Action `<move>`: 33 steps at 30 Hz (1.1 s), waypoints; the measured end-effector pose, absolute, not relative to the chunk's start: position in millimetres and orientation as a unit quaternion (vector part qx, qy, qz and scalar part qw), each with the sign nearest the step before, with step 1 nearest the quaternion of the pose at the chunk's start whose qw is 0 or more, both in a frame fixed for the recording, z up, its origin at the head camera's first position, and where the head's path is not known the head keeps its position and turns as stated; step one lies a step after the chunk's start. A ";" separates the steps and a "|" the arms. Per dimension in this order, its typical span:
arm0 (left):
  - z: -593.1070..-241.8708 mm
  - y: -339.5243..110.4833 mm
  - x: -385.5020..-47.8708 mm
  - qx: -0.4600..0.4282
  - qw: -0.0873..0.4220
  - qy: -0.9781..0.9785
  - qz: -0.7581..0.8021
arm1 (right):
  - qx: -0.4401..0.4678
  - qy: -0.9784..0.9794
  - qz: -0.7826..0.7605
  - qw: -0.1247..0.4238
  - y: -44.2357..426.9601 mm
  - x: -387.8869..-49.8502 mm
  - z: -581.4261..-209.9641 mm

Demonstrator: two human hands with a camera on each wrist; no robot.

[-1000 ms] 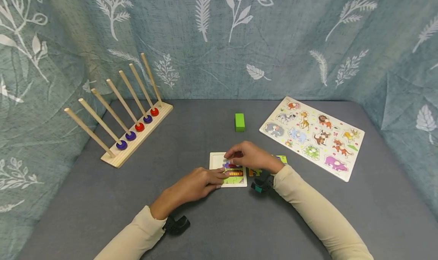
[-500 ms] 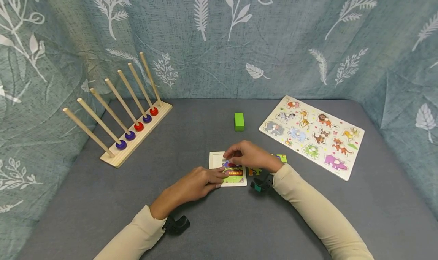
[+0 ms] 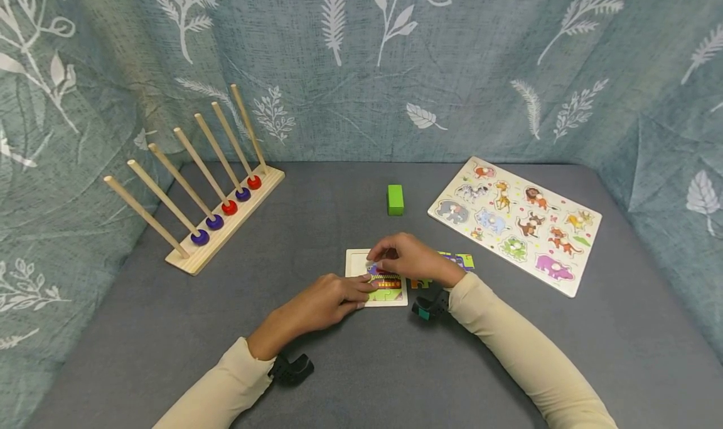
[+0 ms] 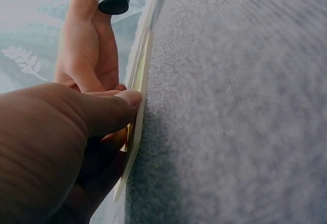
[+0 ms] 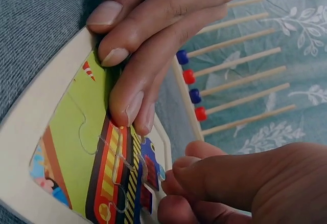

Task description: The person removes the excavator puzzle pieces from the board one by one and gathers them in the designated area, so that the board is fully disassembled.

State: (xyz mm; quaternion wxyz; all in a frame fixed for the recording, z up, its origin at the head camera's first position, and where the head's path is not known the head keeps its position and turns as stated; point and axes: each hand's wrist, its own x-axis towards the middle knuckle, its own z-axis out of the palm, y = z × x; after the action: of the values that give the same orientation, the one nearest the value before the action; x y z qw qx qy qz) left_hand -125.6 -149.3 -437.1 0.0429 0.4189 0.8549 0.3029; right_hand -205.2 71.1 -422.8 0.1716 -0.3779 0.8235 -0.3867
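Shifted slightly since the earlier head frames: right hand [image 3: 415,258], its fingertips eased toward nine o'clock, more of the loose pieces [image 3: 460,261] now showing past the wrist. Unmoved: left hand [image 3: 327,300]. Clock positions we take from the tray, head view.

Tray [image 5: 30,116]: one, pale wood, squarish, flat on the table [image 3: 339,379] between both hands. Its pale floor shows at ten o'clock.

Picture [image 5: 76,132]: jigsaw, set inside the tray. We list green ground, a red-and-white cone, a vehicle body in red, orange and yellow bands edged black, a black-and-yellow striped strip above, thin seams between parts. A patch of pink and blue fills one corner.

Piece [image 5: 152,165]: blue-purple with red, at the picture's upper part, under the right hand's fingertips. We read the right grip as thumb and fingers drawn together, pinching this piece.

Left grip: fingers extended, tips pressed on picture and rim, arriving from eight o'clock.

Loose pieces: purple, yellow-green and orange, at three o'clock, partly hidden by the right hand.

Block [image 3: 395,200]: green, toward twelve.

Board [image 3: 471,211]: cream, coloured animals, between two and three.

Rack [image 3: 189,264]: wooden, seven pegs, three blue and two red beads, between nine and ten.

Backdrop [image 3: 486,34]: blue-green cloth, white leaves.
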 end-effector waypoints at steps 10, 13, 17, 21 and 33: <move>-437.2 -149.1 -124.9 0.428 0.035 0.852 0.300 | -0.351 0.824 -0.405 0.186 69.5 -203.7 -421.2; -436.7 -149.2 -124.6 0.439 0.026 0.849 0.294 | -0.344 0.822 -0.412 0.192 69.5 -203.0 -421.2; -436.0 -149.2 -124.4 0.449 0.015 0.847 0.285 | -0.350 0.823 -0.406 0.189 69.1 -202.8 -422.5; -435.5 -149.1 -124.7 0.464 0.000 0.842 0.276 | -0.359 0.828 -0.391 0.182 68.2 -202.6 -422.9; -434.8 -150.8 -124.4 0.469 -0.010 0.844 0.259 | -0.367 0.841 -0.355 0.176 67.4 -201.5 -418.5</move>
State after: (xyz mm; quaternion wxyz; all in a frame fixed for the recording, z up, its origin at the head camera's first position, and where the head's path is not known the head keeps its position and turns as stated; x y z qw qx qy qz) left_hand -124.4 -150.8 -434.8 -0.0105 0.4689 0.8443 0.2591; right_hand -201.5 67.4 -418.5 0.1765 -0.3675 0.8414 -0.3549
